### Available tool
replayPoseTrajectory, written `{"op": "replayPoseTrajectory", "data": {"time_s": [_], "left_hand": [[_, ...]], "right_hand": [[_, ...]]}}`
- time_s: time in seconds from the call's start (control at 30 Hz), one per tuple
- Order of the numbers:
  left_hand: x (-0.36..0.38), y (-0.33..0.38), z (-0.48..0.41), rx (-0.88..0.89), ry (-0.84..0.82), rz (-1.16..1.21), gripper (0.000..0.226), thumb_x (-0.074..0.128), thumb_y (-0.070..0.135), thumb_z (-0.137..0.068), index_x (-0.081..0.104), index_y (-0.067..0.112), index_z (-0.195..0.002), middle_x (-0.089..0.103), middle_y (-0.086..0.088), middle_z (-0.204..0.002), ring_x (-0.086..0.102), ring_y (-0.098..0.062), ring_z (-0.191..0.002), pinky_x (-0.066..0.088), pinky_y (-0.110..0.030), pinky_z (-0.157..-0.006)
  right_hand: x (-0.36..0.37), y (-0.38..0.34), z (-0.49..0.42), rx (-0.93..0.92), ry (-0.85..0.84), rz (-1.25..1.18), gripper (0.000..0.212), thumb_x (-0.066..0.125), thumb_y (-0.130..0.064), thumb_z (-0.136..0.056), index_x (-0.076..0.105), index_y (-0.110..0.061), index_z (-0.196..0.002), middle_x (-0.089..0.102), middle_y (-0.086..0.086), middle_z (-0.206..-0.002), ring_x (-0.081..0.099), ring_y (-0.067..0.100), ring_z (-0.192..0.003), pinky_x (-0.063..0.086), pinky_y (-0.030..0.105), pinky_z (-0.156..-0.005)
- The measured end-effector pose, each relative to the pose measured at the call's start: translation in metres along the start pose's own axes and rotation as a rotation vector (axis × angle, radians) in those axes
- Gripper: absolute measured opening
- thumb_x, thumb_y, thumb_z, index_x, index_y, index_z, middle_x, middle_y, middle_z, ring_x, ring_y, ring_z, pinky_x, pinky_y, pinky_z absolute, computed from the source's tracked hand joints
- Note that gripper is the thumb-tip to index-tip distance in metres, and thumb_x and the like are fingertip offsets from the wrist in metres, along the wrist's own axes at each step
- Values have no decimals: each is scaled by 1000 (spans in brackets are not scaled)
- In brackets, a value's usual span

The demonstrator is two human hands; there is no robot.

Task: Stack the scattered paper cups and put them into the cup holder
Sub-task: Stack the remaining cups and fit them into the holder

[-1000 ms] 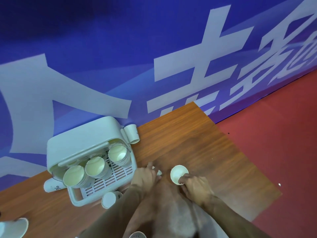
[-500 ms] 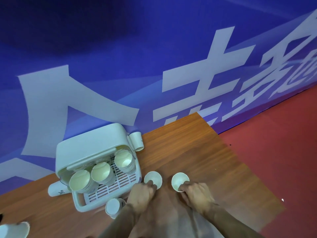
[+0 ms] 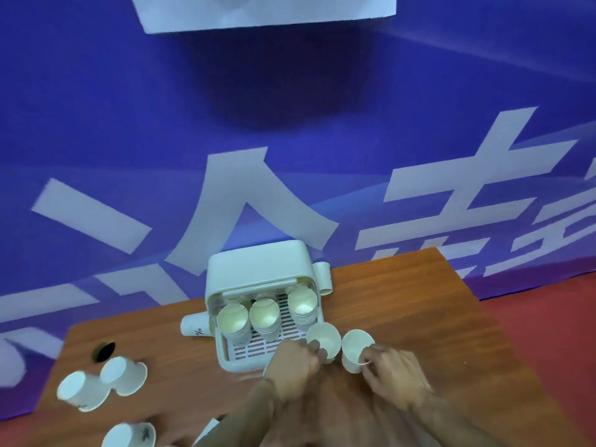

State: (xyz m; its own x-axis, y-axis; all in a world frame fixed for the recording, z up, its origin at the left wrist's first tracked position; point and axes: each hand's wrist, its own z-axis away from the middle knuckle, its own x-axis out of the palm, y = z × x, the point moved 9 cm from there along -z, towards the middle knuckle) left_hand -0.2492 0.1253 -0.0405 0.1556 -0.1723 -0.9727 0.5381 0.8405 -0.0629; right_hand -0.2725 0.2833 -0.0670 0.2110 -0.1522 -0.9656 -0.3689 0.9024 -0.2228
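Head view | I am seeing the left hand pinching the first cup at lower centre | right hand pinching the second cup just beside it | both sitting by the cup holder front-right corner | loose cups lying lower left on the table

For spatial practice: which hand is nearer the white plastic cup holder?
Left. The left hand is at the white plastic cup holder's front right corner; the right hand is farther right, apart from it.

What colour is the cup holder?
White all over. The cup holder shows best in the head view, the only one.
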Motion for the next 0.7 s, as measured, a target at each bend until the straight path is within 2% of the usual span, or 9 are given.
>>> {"op": "replayPoseTrajectory", "data": {"time_s": [0.07,0.13,0.2,0.27,0.4,0.5,0.57,0.7], "left_hand": [[-7,-11,19,-18,36,8,15,45,15,-88,54,17,-100,57,-6,-97,59,-32,-80,28,-37,-54],[-15,-23,44,-11,43,1,8,60,26,-77,55,24,-83,57,3,-79,58,-21,-63,29,-29,-46],[-27,-35,67,-12,68,-29,19,72,35,-66,55,26,-69,52,7,-65,51,-14,-49,30,-22,-37],[-41,-53,87,-75,126,-63,21,74,35,-66,55,26,-66,51,8,-62,50,-13,-46,31,-21,-36],[-62,-90,127,-224,195,-59,24,77,37,-61,56,26,-62,52,8,-60,51,-12,-46,21,-22,-37],[-64,-114,148,-309,207,-48,27,80,34,-57,55,25,-62,51,7,-60,51,-13,-46,21,-22,-37],[-62,-127,157,-345,224,-54,28,81,31,-55,55,25,-62,51,6,-60,49,-14,-46,20,-23,-37],[-60,-141,165,-390,266,-49,23,78,24,-61,56,25,-63,52,5,-61,48,-16,-46,25,-24,-35]], "right_hand": [[-5,-18,-5,-44,22,-32,23,40,-43,-90,57,-31,-101,62,-15,-98,59,8,-95,44,27,-74],[-13,-44,-11,-96,47,-53,23,41,-45,-90,56,-31,-100,61,-16,-96,58,6,-92,44,25,-73],[-23,-68,-17,-154,78,-64,23,42,-47,-90,57,-34,-102,60,-18,-98,57,4,-92,43,23,-74],[-32,-91,-24,-220,82,-77,22,43,-47,-90,58,-35,-103,60,-20,-99,57,2,-92,43,23,-75],[-47,-125,-43,-299,91,-101,23,44,-49,-89,59,-35,-100,59,-21,-93,56,1,-86,45,21,-73],[-52,-145,-62,-323,100,-174,15,50,-48,-87,58,-38,-95,56,-24,-86,52,-5,-75,41,14,-65],[-53,-159,-74,-344,133,-195,12,52,-46,-86,57,-40,-95,57,-26,-87,52,-8,-76,40,10,-62],[-52,-176,-85,-362,173,-198,17,48,-45,-87,62,-38,-94,61,-28,-93,56,-8,-82,46,13,-66]]}}
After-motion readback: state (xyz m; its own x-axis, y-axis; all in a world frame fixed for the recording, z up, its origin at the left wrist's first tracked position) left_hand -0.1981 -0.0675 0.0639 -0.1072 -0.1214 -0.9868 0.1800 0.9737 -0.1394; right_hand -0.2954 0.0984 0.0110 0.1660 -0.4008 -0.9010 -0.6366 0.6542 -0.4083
